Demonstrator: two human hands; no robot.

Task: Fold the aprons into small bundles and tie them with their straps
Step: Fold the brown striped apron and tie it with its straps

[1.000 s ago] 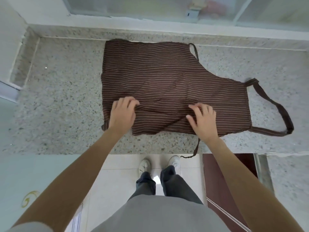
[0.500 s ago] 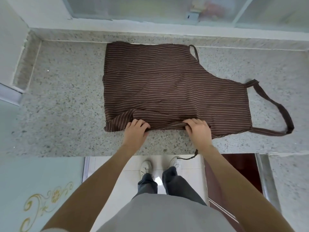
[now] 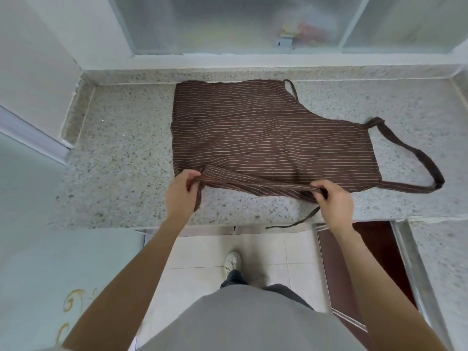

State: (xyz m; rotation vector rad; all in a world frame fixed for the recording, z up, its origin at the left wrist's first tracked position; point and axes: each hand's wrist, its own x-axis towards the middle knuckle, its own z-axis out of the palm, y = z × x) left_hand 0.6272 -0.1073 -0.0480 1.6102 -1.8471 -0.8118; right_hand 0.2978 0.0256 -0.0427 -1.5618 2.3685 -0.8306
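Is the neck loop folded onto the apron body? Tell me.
No: the neck loop lies spread on the counter to the right of the apron, not over its body.

My left hand [image 3: 181, 191]: at 9 o'clock, fingers curled, pinching cloth. My right hand [image 3: 334, 198]: at 3 o'clock, likewise pinching. Forearms extended forward.

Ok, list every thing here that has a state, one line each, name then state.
apron: spread flat on the counter, near edge lifted and gathered into a fold
neck loop: lying flat on the counter, untied
waist strap: loose, trailing over the counter edge
left hand: pinching the apron's near edge
right hand: gripping the apron's near edge
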